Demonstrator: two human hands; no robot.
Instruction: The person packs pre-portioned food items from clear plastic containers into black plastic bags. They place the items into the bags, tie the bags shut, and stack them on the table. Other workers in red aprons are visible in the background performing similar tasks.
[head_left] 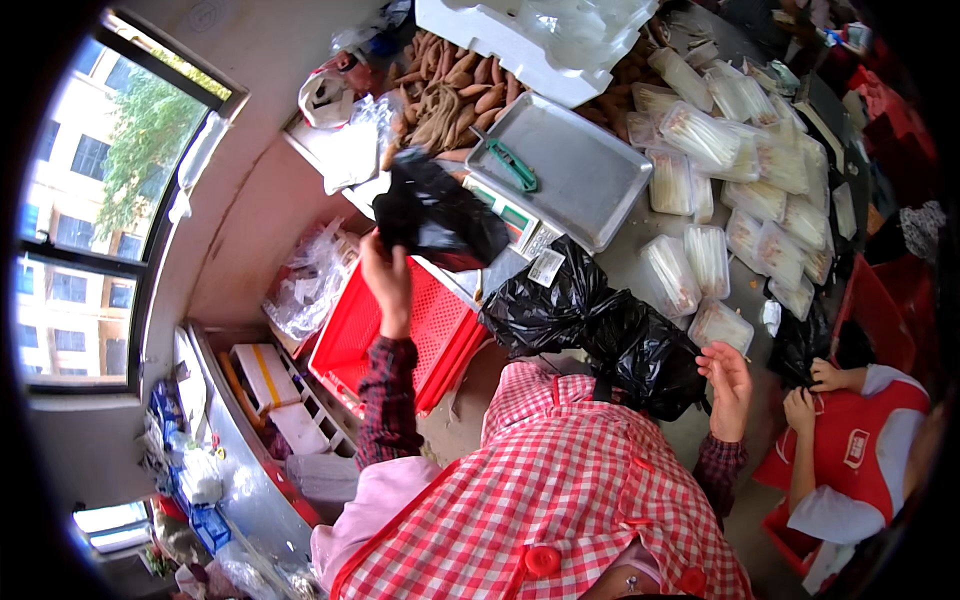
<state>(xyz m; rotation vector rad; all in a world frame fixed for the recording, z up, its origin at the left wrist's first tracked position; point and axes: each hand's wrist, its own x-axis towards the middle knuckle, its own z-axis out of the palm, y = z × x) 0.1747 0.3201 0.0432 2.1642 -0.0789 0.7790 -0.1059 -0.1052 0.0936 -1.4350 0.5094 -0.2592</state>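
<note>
My left hand (pixel 388 285) is closed on a black plastic bag (pixel 440 212), which hangs slightly blurred beside the scale. Over the table's near edge, my right hand (pixel 727 388) has its fingers apart and loosely bent, and I see nothing in it. Just left of that hand sits a full, black bag (pixel 648 352). Another black bag (pixel 548 305), bearing a white label, lies against it in front of the scale. A metal tray (pixel 590 165) rests on the digital scale (pixel 518 218), with a green-handled cutter (pixel 512 166) inside the tray.
Sweet potatoes (pixel 465 90) are heaped behind the tray, near a white foam box (pixel 540 40). Packs of enoki mushrooms (pixel 760 165) pile up on the right. Red crates (pixel 400 325) stand below my left arm. A co-worker in a red vest (pixel 868 425) handles another black bag at right.
</note>
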